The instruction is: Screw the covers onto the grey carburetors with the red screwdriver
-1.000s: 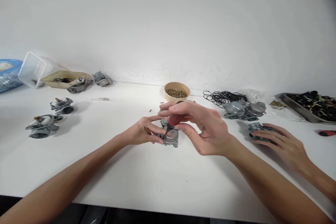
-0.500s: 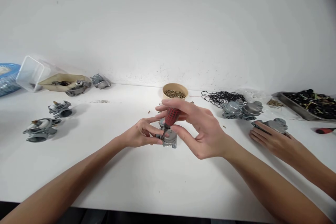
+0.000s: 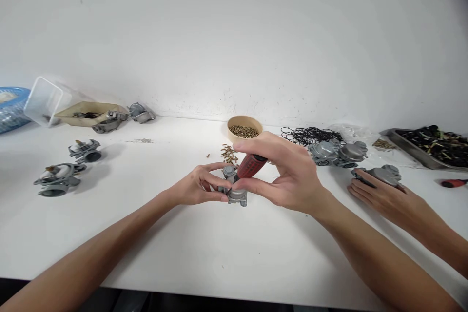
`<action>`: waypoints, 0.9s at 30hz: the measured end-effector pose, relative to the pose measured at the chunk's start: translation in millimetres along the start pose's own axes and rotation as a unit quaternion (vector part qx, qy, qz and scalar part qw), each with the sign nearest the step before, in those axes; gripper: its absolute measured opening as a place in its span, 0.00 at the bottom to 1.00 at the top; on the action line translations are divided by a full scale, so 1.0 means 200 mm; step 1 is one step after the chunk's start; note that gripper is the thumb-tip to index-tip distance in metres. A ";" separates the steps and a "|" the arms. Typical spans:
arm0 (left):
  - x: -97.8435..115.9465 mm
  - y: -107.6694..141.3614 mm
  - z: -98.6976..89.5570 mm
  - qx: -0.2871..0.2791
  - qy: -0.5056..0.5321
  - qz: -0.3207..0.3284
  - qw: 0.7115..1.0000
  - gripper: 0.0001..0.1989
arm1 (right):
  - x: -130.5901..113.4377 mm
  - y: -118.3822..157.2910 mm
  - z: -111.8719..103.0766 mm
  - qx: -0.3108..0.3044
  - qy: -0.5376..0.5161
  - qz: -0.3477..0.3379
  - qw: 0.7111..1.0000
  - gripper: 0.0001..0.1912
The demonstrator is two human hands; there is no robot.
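A grey metal carburetor (image 3: 238,197) rests on the white table in front of me, its round top facing up. My left hand (image 3: 201,185) grips its left side between thumb and fingers. In my right hand (image 3: 283,170) is a screwdriver with a red and black handle (image 3: 250,165), tilted with its top to the right. The screwdriver's tip is hidden behind my fingers at the carburetor. Just behind the part, small brass screws (image 3: 229,153) lie in a loose pile.
Behind stands a round tub (image 3: 244,134) of brass screws. Carburetors (image 3: 58,179) sit at left, others (image 3: 338,152) at right beside black rings (image 3: 310,135). Another person's hand (image 3: 391,200) holds a carburetor at right, near a metal tray (image 3: 417,150).
The screwdriver has gone from nearly upright to leaning right, and my right hand has shifted slightly right. The brass screw pile behind the carburetor is now uncovered.
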State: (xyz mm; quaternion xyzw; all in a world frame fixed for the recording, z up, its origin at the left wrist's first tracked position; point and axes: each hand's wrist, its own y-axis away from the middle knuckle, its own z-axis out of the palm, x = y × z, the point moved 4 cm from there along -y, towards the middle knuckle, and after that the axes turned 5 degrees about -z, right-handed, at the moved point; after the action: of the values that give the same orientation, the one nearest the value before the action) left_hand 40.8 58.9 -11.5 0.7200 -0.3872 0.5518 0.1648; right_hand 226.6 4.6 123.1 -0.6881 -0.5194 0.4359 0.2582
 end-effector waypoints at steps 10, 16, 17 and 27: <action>0.01 0.00 0.00 -0.002 0.004 0.001 1.000 0.15 | 0.01 0.01 0.02 -0.038 -0.006 0.049 0.998 0.30; 0.02 0.00 0.00 -0.007 0.007 -0.003 1.000 0.13 | 0.01 0.01 0.02 -0.032 -0.014 0.054 0.998 0.28; 0.02 0.00 0.00 -0.006 0.003 -0.014 1.000 0.13 | 0.01 0.01 0.01 -0.016 0.018 0.040 0.999 0.28; 0.00 0.00 0.00 -0.009 0.020 -0.023 1.000 0.16 | 0.00 0.00 -0.01 -0.001 0.046 0.020 0.999 0.30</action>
State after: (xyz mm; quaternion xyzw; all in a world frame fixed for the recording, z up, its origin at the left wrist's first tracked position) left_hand 40.6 58.4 -10.7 0.7161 -0.3723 0.5586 0.1911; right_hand 228.4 5.3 124.2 -0.7176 -0.4939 0.4085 0.2724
